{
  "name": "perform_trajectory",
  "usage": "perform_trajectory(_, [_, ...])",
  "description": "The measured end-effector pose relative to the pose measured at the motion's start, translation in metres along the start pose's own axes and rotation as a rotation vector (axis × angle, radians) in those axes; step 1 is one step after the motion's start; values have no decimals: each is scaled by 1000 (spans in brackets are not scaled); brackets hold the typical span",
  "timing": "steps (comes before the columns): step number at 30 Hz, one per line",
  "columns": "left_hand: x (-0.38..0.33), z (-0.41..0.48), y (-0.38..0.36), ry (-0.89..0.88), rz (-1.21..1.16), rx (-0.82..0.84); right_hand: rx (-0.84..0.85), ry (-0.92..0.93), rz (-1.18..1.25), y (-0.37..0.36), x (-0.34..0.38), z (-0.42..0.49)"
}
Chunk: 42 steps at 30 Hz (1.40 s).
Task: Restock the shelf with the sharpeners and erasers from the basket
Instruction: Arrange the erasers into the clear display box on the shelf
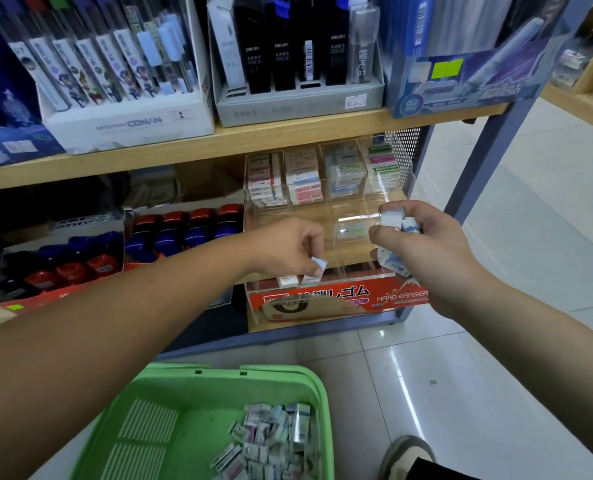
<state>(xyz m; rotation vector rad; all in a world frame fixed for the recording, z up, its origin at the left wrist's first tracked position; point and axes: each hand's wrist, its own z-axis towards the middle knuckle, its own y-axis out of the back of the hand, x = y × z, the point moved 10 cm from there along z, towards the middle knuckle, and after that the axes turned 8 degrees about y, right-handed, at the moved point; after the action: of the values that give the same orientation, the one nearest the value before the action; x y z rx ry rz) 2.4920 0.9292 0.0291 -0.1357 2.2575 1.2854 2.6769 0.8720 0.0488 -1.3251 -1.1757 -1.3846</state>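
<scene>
Bare forearms (115, 313), a grey sneaker (407, 455), black trouser leg (430, 472).

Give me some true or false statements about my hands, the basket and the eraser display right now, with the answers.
1. The left hand pinches a single eraser near the front row of the display. True.
2. The right hand is empty. False: it grips a bunch of erasers.
3. The green basket on the floor holds loose erasers. True.
4. The display's back row is empty. False: stacked erasers fill it.
</scene>
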Motion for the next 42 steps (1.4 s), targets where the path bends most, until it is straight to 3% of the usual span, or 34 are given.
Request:
perform_trajectory(5, [-2,-11,7,-26,-6,36,17,-4,-49,-6,-2,1])
perform_trajectory(11, [15,-13,19,52,-271,-164,37,-9,-57,-12,-1,1])
perform_trajectory(17, [-3,-14,7,36,-10,-25,32,-8,-61,-9,0,0])
perform_trajectory(21, [9,-22,30,75,-303,-168,70,-32,-84,-17,-1,-2])
perform_trajectory(25, [32,-38,13,191,-748,15,135,-58,-55,-34,2,-6])
perform_trajectory(29, [35,-53,14,139,-1107,99,212,-74,-27,-55,5,-10])
perform_trajectory(42, [48,-75,36,22,-1131,73,275,-39,51,-91,10,-7])
